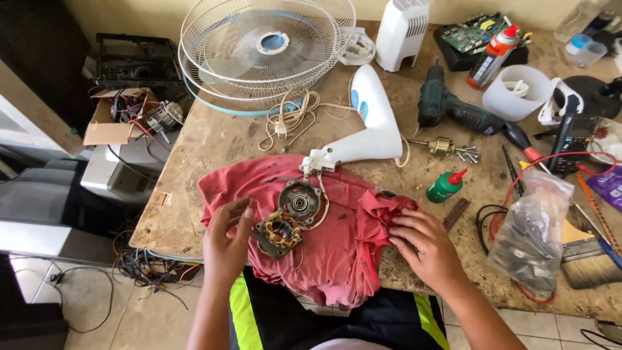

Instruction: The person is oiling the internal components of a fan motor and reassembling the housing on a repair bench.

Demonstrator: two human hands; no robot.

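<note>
The left hand (227,243) is resting open, fingertips touching the stator (278,233) lying on the red cloth (337,246). The right hand (427,249) is pressing flat, gripping nothing. Risk: tugging the cloth could snag the thin motor wires.

Both forearms come into view bare from the bottom edge, with no sleeve, cuff, watch or band showing on either. The left hand (227,243) and the right hand (429,249) are ungloved, and no ring shows on any finger. The fingernails look short and plain. Below the arms, the person's lap shows dark, almost black shorts or trousers (285,317) with a broad fluorescent yellow-green stripe running down each leg, one near each forearm. At the very bottom edge a small patch of pale, pinkish-white fabric shows, probably the hem of a shirt.
</note>
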